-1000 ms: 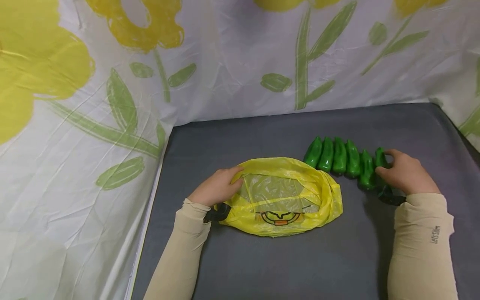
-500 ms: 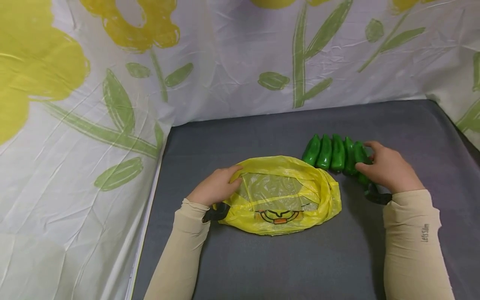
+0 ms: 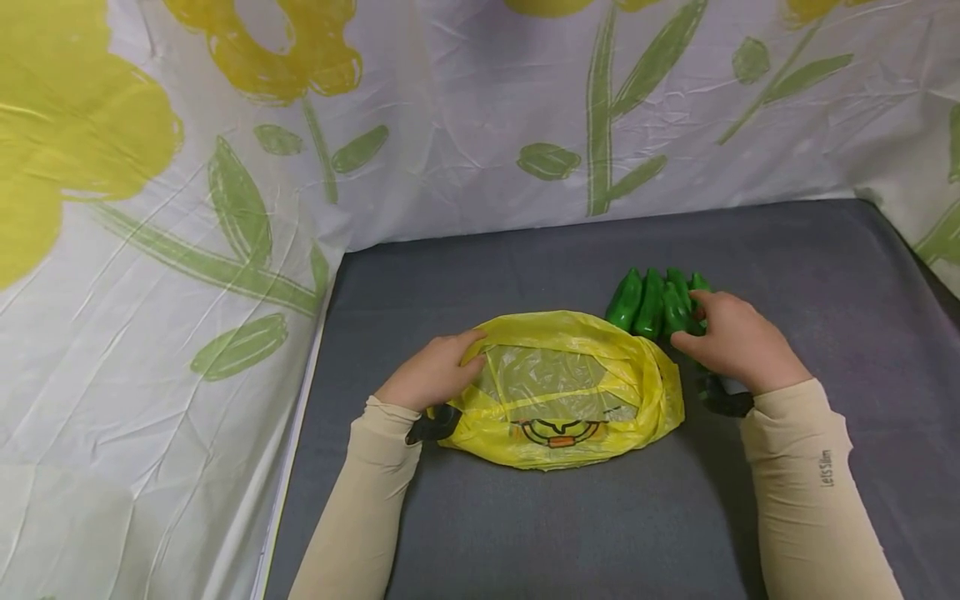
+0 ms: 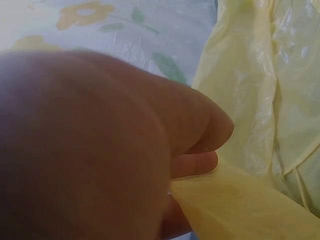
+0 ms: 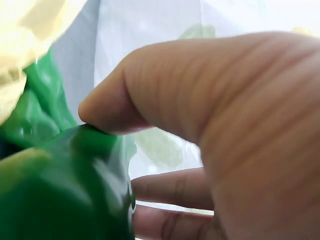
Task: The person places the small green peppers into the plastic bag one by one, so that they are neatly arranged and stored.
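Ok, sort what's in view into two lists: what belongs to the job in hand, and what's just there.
In the job, apparently:
- yellow plastic bag, rim held by the left hand
- green pepper gripped by the right hand
- other green peppers beside the bag

Just there:
- dark gray tabletop
- flower-print sheet
- beige sleeves

All cams prob. share bag (image 3: pixel 555 329).

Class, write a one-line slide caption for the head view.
The left hand holds an open yellow bag while the right hand grips a green pepper.
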Demonstrator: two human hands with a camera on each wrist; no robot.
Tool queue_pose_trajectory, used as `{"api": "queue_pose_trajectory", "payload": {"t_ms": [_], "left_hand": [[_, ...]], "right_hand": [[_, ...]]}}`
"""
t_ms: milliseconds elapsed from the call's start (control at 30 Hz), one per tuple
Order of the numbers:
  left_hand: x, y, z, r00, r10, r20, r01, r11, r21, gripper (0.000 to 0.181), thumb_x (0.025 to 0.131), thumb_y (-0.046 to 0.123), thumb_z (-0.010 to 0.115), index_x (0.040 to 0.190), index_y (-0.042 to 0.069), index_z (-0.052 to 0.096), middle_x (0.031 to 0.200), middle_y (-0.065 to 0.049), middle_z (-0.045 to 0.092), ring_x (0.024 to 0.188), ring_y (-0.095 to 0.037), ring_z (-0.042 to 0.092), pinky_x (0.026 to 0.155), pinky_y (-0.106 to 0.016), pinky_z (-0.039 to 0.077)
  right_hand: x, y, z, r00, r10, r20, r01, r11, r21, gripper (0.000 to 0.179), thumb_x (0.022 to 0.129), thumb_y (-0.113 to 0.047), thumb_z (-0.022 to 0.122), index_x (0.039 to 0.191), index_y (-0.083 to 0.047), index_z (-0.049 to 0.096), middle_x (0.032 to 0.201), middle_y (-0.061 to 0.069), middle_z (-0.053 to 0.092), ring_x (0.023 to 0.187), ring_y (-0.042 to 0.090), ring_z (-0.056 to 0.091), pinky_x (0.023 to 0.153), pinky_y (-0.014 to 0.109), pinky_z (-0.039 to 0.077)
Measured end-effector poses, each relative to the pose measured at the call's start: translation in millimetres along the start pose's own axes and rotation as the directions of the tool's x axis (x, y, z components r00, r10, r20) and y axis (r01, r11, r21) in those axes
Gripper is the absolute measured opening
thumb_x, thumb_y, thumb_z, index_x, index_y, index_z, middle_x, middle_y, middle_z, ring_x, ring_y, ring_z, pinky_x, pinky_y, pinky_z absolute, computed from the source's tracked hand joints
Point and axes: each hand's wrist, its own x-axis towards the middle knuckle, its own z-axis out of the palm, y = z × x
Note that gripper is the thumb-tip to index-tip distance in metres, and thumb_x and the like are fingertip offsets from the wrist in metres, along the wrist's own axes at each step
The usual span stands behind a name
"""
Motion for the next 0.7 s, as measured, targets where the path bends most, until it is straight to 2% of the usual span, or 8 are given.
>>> {"api": "queue_pose_trajectory", "payload": {"t_ms": [133, 300, 700], "left_hand": [[0.4, 0.1, 0.7, 1.000, 0.004, 0.003, -0.004, 1.000, 0.002, 0.053, 0.112, 0.028, 0.050, 0.162, 0.014, 0.041, 0.068, -0.001, 0.053, 0.043, -0.012, 0.039, 0.052, -0.033, 0.047], [0.2, 0.2, 1.7, 1.000, 0.006, 0.004, -0.006, 1.000, 0.002, 0.053, 0.111, 0.028, 0.050, 0.162, 0.013, 0.042, 0.075, -0.002, 0.057, 0.044, -0.011, 0.041, 0.053, -0.032, 0.048], [2.1, -0.3, 2.0, 1.000, 0.015, 0.003, -0.015, 1.000, 0.009, 0.053, 0.111, 0.027, 0.050, 0.162, 0.014, 0.042, 0.066, 0.000, 0.051, 0.043, -0.011, 0.039, 0.053, -0.033, 0.047]], "right_hand": [[-0.6, -10, 4, 1.000, -0.031, 0.001, 0.031, 0.999, -0.016, 0.078, 0.099, -0.030, 0.066, 0.152, 0.019, 0.037, 0.134, 0.038, 0.059, 0.116, 0.053, 0.061, 0.089, 0.068, 0.051], [-3.9, -22, 11, 0.997, -0.079, -0.003, 0.079, 0.996, -0.034, 0.076, 0.099, -0.031, 0.067, 0.150, 0.019, 0.041, 0.134, 0.037, 0.059, 0.110, 0.048, 0.064, 0.087, 0.064, 0.053], [-8.3, -50, 27, 0.990, -0.138, 0.024, 0.139, 0.989, -0.046, 0.075, 0.099, -0.029, 0.068, 0.153, 0.015, 0.041, 0.150, 0.040, 0.045, 0.101, 0.039, 0.069, 0.077, 0.053, 0.055]]}}
